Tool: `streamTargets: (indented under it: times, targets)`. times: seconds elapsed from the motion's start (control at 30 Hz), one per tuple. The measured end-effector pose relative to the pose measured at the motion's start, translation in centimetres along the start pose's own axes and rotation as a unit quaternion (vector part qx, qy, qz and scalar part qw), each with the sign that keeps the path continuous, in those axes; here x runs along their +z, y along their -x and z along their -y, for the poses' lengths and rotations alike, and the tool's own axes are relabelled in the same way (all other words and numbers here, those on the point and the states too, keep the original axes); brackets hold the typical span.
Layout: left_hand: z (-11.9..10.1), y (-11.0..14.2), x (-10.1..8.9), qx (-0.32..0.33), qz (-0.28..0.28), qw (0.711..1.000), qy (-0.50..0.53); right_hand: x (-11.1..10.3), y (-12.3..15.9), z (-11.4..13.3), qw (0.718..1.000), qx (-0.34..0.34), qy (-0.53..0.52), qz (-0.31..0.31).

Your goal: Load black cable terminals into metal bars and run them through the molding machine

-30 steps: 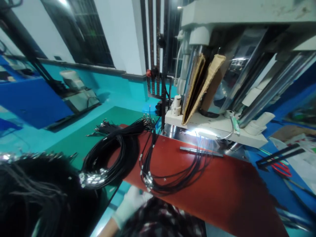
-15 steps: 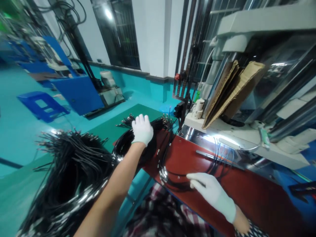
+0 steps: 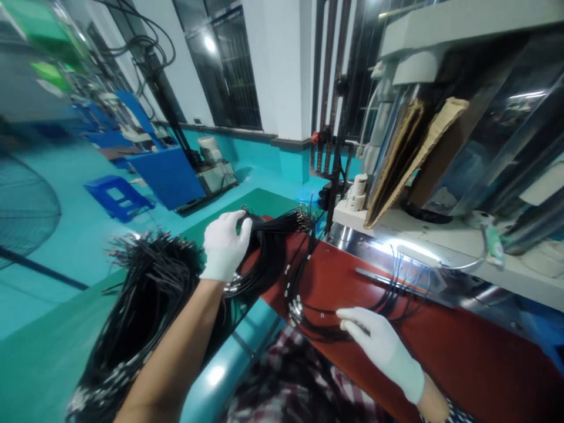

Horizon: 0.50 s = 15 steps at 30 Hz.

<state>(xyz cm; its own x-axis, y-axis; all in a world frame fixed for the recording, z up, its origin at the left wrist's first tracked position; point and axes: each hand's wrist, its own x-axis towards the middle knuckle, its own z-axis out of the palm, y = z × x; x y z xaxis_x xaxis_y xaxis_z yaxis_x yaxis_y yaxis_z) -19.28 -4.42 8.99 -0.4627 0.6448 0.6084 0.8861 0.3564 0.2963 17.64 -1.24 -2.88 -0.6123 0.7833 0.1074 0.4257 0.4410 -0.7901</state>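
Note:
My left hand (image 3: 227, 244), in a white glove, is over the near-left side of a coiled bundle of black cables (image 3: 271, 255). Its thumb stands apart from the curved fingers, and the fingertips are partly hidden. Over the red work surface (image 3: 339, 273), my right hand (image 3: 381, 343), gloved too, is closed with thumb and forefinger nearly together. A thin black cable reaches its fingertips, and a small dark piece shows in its grip. Just left of it lie looped black cables with silvery ends (image 3: 297, 308).
A larger heap of black cables (image 3: 163, 270) lies on the green surface (image 3: 53, 341) at left. A pale press machine (image 3: 414, 235) with cardboard (image 3: 418, 158) leaning in it stands behind the red surface. Thin blue cables (image 3: 399, 270) and a metal strip (image 3: 370, 276) lie before it.
My left hand has moved left and slightly nearer across the coiled bundle, its thumb now spread from the fingers. My right hand has hardly moved. The view has turned a little left.

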Motion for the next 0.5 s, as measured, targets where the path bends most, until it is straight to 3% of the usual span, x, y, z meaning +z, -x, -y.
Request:
streamTargets:
  times: [0.1,0.2,0.27,0.33,0.43,0.47,0.5]
  targets:
    - [1.3,2.5,-2.2,0.007,-0.006,0.999,0.034,0.2,0.0,-1.0,1.000,0.000,0.008,0.002]
    - [4.4,5.5,-3.1,-0.116,0.052,0.986,0.104,0.4,0.0,-1.6,1.000,-0.015,0.013,0.002]
    - [5.9,7.2,-3.9,-0.197,0.075,0.962,0.172,0.4,0.0,-1.7,1.000,-0.027,0.012,-0.004]
    - [6.0,8.1,-5.2,-0.227,0.096,0.925,0.288,0.5,0.0,-1.6,0.999,-0.032,0.012,-0.011]
    - [3.9,7.1,-6.9,-0.181,0.170,0.863,0.440,0.7,0.0,-1.4,0.999,-0.026,0.018,-0.016]
    - [3.2,6.0,-6.9,-0.139,0.200,0.873,0.423,0.7,0.0,-1.3,0.999,-0.025,0.021,-0.013]
    - [2.6,4.7,-6.3,-0.080,0.232,0.904,0.351,0.7,0.0,-1.3,0.999,-0.025,0.024,-0.010]
